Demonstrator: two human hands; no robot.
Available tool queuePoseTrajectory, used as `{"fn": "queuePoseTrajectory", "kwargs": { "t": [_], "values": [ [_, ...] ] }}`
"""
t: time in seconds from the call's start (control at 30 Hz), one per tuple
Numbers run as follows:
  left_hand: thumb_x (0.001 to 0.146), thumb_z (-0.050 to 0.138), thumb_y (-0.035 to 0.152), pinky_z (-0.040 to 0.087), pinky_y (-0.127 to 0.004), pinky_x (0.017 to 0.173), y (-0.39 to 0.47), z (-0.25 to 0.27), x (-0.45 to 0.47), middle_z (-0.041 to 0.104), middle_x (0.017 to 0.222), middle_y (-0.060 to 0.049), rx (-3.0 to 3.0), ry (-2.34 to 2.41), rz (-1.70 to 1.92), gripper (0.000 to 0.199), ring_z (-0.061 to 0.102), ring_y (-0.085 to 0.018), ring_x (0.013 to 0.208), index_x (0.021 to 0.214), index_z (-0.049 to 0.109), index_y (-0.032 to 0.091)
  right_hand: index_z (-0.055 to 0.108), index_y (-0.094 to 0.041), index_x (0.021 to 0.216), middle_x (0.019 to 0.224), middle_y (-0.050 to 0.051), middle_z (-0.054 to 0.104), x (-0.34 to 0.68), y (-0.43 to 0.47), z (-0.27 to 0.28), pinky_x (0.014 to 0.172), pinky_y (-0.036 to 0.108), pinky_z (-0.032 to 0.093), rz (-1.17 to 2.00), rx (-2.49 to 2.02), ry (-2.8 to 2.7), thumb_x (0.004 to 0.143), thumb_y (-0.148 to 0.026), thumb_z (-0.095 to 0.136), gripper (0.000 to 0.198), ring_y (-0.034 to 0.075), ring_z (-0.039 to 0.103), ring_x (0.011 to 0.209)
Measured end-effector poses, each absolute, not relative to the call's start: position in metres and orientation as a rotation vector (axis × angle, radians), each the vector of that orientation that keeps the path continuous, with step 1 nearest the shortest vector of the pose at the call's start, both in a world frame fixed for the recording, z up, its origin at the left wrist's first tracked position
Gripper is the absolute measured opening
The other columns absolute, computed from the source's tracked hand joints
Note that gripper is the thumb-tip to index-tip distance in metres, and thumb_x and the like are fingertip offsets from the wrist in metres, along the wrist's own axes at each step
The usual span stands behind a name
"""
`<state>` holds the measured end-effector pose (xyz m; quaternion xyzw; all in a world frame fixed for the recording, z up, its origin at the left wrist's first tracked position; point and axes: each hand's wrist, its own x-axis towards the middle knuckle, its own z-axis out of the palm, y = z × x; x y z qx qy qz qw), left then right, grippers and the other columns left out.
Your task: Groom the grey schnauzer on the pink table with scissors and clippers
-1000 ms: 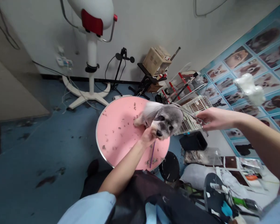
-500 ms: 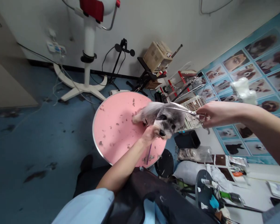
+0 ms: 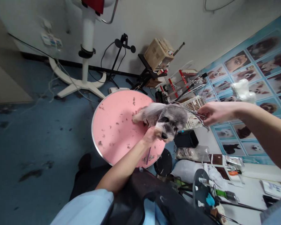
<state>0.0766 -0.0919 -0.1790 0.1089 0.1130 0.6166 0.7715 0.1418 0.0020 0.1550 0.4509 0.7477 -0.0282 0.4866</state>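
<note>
A small grey and white dog [image 3: 170,120] is on a round pink grooming table [image 3: 110,131], its face toward me. My left hand [image 3: 150,136] is closed on the fur at the dog's muzzle and chin. Long curved metal scissors [image 3: 189,110] are in my right hand [image 3: 212,113], whose fingers are at the handles. The blades lie along the top of the dog's head, apart from each other at the tips. Clumps of cut hair and a thin purple strip [image 3: 149,155] lie on the tabletop.
A white stand [image 3: 85,70] with a wheeled-looking base is at back left. Behind the table are a beige box [image 3: 157,54] and a white wire cage [image 3: 194,107]. On the right, a dark round stool [image 3: 201,190] bears bottles and a green-handled brush [image 3: 221,193]. Hair litters the blue floor.
The scissor blades have parted, having been nearly together along the head. The dog's head has shifted slightly right. My left hand keeps its hold on the muzzle.
</note>
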Motion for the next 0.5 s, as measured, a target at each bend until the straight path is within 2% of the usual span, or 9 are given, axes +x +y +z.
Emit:
{"fn": "queuePoseTrajectory", "kwargs": {
  "t": [0.1, 0.27, 0.4, 0.5],
  "values": [
    [0.077, 0.069, 0.022, 0.047, -0.033, 0.056, -0.097, -0.176, 0.072, 0.068, 0.066, -0.010, 0.305, 0.277, 1.295, 0.012, 0.062, -0.021, 0.057, 0.075, 0.074, 0.011, 0.049, -0.022, 0.068, 0.065, -0.002, 0.050, 0.142, 0.006, 0.156, 0.058, 0.031, 0.033, -0.174, 1.105, 1.812, 0.068, -0.019, 0.059, 0.010, 0.013, 0.045, 0.063],
    [0.079, 0.071, 0.032, 0.049, -0.034, 0.055, -0.103, -0.174, 0.068, 0.066, 0.060, -0.011, 0.338, 0.281, 1.296, 0.022, 0.060, -0.021, 0.054, 0.067, 0.071, 0.013, 0.054, -0.021, 0.073, 0.067, -0.002, 0.052, 0.147, 0.013, 0.155, 0.059, 0.030, 0.034, -0.316, 1.141, 1.787, 0.068, -0.024, 0.061, 0.009, 0.014, 0.046, 0.064],
    [0.074, 0.079, 0.034, 0.048, -0.031, 0.054, -0.104, -0.175, 0.067, 0.069, 0.064, -0.010, 0.300, 0.282, 1.287, 0.023, 0.060, -0.019, 0.056, 0.074, 0.073, 0.012, 0.057, -0.020, 0.073, 0.068, -0.001, 0.054, 0.149, 0.015, 0.152, 0.061, 0.031, 0.036, -0.351, 1.169, 1.770, 0.066, -0.022, 0.059, 0.008, 0.015, 0.048, 0.066],
    [0.076, 0.080, 0.035, 0.048, -0.032, 0.054, -0.102, -0.180, 0.068, 0.069, 0.063, -0.010, 0.287, 0.282, 1.282, 0.026, 0.060, -0.020, 0.056, 0.071, 0.072, 0.011, 0.058, -0.021, 0.073, 0.067, -0.001, 0.053, 0.158, 0.025, 0.149, 0.060, 0.031, 0.038, -0.382, 1.173, 1.791, 0.067, -0.024, 0.061, 0.008, 0.015, 0.048, 0.065]
  ]
}}
